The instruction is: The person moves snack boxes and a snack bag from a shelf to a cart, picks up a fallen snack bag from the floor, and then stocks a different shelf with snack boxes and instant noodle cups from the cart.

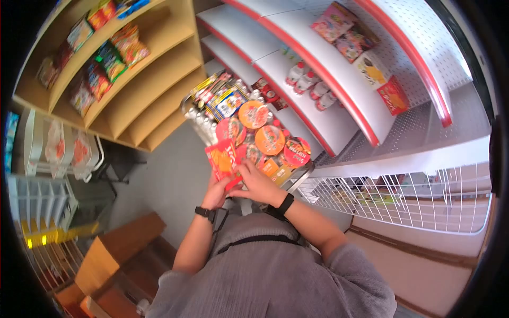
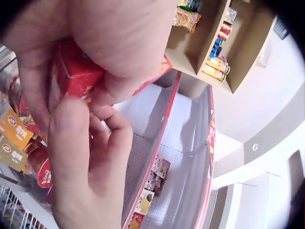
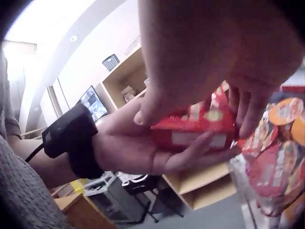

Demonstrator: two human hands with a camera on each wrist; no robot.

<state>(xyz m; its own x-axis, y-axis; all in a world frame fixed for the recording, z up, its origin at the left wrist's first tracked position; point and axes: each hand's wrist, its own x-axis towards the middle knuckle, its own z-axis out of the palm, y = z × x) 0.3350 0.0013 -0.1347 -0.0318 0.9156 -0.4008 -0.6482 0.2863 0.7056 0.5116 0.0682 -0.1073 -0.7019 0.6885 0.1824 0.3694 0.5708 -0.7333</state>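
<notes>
A red box with an orange picture (image 1: 222,159) is held between both hands above a cart packed with goods. The left hand (image 1: 214,193) grips its lower end; in the right wrist view that hand (image 3: 167,160) lies under the box (image 3: 190,133), its fingers along the side. The right hand (image 1: 257,183) holds the box from the other side, and its fingers reach over the top in the right wrist view. In the left wrist view the right hand's thumb (image 2: 71,124) lies against the red box (image 2: 76,71). Part of the box is hidden by the hands.
Round instant-noodle tubs (image 1: 270,140) and bottles fill the cart below the hands. White shelves with red edges (image 1: 318,69) stand at the right with bottles and packets; wooden shelves (image 1: 154,87) with snack bags stand at the left. A wire basket (image 1: 403,204) is at the right.
</notes>
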